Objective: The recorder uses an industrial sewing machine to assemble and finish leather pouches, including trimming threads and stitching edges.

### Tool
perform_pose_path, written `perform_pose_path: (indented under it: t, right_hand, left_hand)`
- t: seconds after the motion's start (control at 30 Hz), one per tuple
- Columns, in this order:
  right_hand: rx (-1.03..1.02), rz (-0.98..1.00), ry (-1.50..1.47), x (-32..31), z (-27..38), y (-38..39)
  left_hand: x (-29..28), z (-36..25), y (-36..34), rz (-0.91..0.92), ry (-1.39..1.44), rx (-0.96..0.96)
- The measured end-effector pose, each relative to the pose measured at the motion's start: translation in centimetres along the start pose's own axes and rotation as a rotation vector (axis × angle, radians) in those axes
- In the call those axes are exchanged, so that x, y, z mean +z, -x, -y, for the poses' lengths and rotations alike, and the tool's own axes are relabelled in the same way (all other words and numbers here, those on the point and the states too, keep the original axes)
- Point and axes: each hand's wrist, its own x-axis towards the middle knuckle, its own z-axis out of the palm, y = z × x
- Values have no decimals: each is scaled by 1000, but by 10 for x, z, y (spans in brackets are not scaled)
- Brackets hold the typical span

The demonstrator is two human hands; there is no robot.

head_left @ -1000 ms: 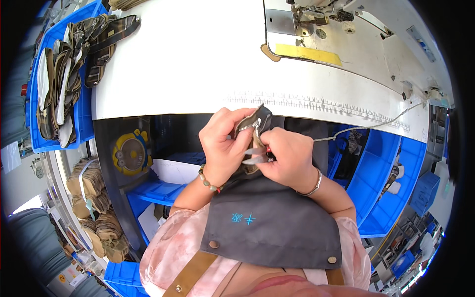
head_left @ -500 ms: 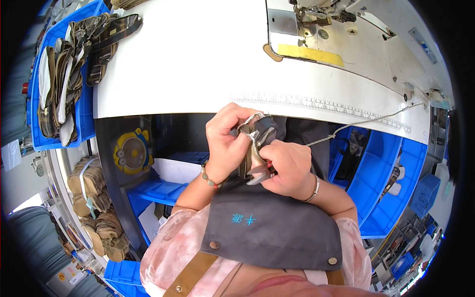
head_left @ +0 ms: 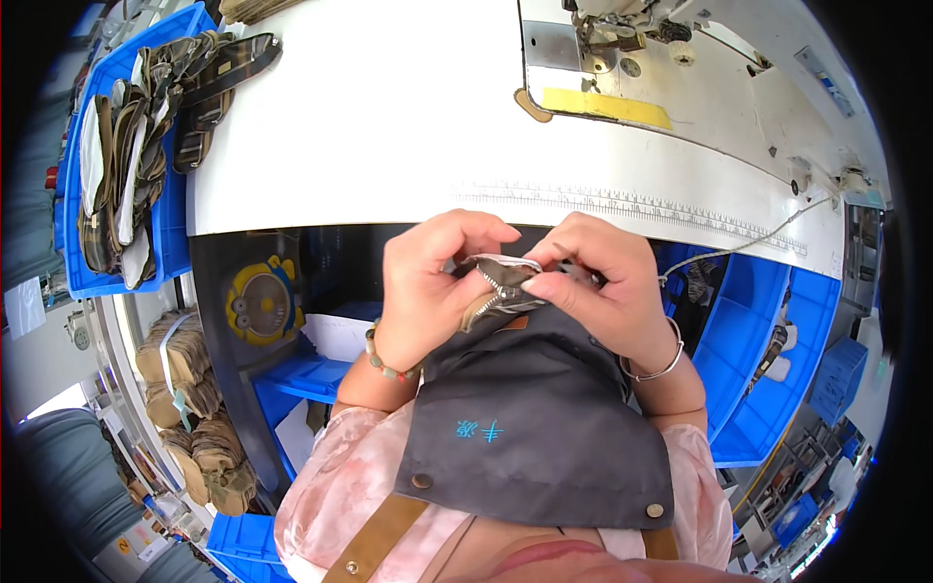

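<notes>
A small brown fabric pouch [head_left: 493,275] with a metal-toothed zipper and a pale edge hangs between my two hands, just off the front edge of the table. My left hand [head_left: 425,279] pinches its left side between thumb and bent fingers. Thumb and index finger of my right hand [head_left: 610,279] grip its right upper edge. The zipper teeth spread into a V, with the pouch mouth partly apart. Something dark and greyish shows under the curled right fingers; its kind is hidden. Below lies my dark grey apron [head_left: 535,418].
A sewing machine [head_left: 632,44] stands at the far right of the white table [head_left: 389,117], which has a printed ruler along its front. At left, a blue bin [head_left: 170,228] holds striped fabric pieces. Tied fabric bundles [head_left: 180,364] sit below it; blue trays [head_left: 724,340] are at right.
My right hand has moved up and outward, from below the pouch to its right upper edge. The pouch has turned sideways. A shiny metallic piece with red near my right fingers no longer shows.
</notes>
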Motion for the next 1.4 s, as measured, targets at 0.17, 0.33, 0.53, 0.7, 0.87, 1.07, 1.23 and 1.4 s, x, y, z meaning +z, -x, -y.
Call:
perform_pose_path:
  t: [0.17,0.33,0.53,0.7,0.87,1.07,1.23,1.4]
  right_hand:
    - [-37,-28,2,15,-13,2]
    - [-4,-31,6,16,-18,1]
    - [-13,-107,32,15,-13,0]
    - [-77,4,190,-8,-12,-7]
    - [-357,24,480,-17,-15,-13]
    - [-374,47,420,-13,-18,-13]
    - [-319,64,297,-12,-28,-12]
    - [-275,88,182,-12,-29,-13]
  left_hand:
    - [-8,4,-7,-144,-246,160]
    - [-5,24,0,-207,-267,301]
    - [-6,26,-1,-182,-391,449]
    - [-7,25,-3,-108,-343,446]
    - [-4,24,-3,-84,-267,405]
    - [-3,25,-2,-61,-219,377]
    - [-3,28,-2,-49,-140,364]
    - [-4,31,-3,-52,-125,385]
